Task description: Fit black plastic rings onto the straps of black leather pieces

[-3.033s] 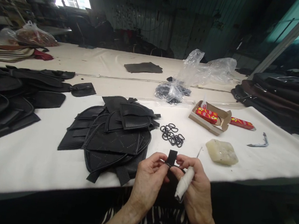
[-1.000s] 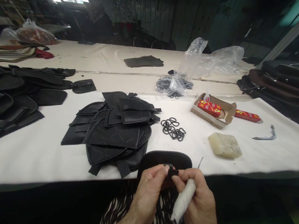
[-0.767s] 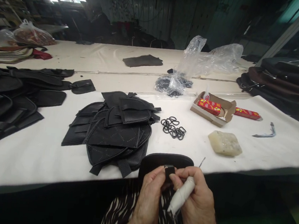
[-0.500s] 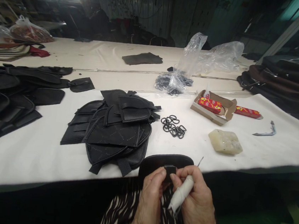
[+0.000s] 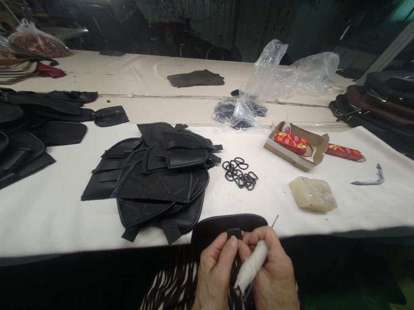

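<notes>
Near the table's front edge, my left hand (image 5: pixel 215 274) pinches a short black strap (image 5: pixel 234 233) on a black leather piece (image 5: pixel 210 227). My right hand (image 5: pixel 275 280) is closed around a tool with a white wrapped handle (image 5: pixel 251 265); its thin metal tip points up beyond the fingers. The right fingertips meet the left ones at the strap. Black D-rings (image 5: pixel 240 173) lie in a loose heap behind the hands. To their left is a pile of black leather pieces (image 5: pixel 155 184) with short straps.
A yellowish wax-like block (image 5: pixel 313 194), an open cardboard box (image 5: pixel 288 156) with red packets, and a bent metal tool (image 5: pixel 371 178) lie on the right. Clear plastic bags (image 5: pixel 271 73) stand behind. Dark bags (image 5: pixel 400 108) are stacked far right, more black pieces (image 5: pixel 12 139) left.
My left thumb has moved up onto the strap, and the left hand has shifted slightly right. The right hand and its tool have moved slightly. The whole view has shifted a little.
</notes>
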{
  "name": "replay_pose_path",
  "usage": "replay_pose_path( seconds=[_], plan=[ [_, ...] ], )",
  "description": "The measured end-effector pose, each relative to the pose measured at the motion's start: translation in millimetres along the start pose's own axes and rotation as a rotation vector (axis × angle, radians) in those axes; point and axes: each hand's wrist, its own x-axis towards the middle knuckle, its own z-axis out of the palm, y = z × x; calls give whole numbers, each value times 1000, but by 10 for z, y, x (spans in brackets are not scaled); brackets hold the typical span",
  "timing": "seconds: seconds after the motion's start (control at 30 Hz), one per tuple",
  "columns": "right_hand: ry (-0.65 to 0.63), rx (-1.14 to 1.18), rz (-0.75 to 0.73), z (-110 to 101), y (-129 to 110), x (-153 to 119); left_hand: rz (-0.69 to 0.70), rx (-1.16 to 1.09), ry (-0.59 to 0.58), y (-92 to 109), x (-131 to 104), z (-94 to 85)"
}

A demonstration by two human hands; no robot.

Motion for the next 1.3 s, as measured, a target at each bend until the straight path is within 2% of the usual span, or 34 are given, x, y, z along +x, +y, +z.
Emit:
replay_pose_path(
  seconds=[0.23,0.4,0.67,0.93,1.07,1.13,1.23,1.3],
  plan=[
    [2,-40,-12,-4,16,0,12,25,0,-38,17,-26],
    [-8,-19,-5,1,-10,8,-23,46,-108,-102,50,-71],
    [-46,-28,44,-11,-30,0,-32,64,-163,-149,94,-117],
    [-33,-6,47,22,-29,-15,-36,60,-193,-114,108,-141],
    [-50,24,-13,0,25,-45,-11,97,-205,-62,142,-149],
    [40,20,-123,-40,83,-38,1,107,-226,-27,152,-146],
    [311,-90,-368,-124,135,22,-20,88,-249,39,137,-130],
    [347,-98,-362,-177,106,83,-42,67,-262,94,110,-115]
  ],
)
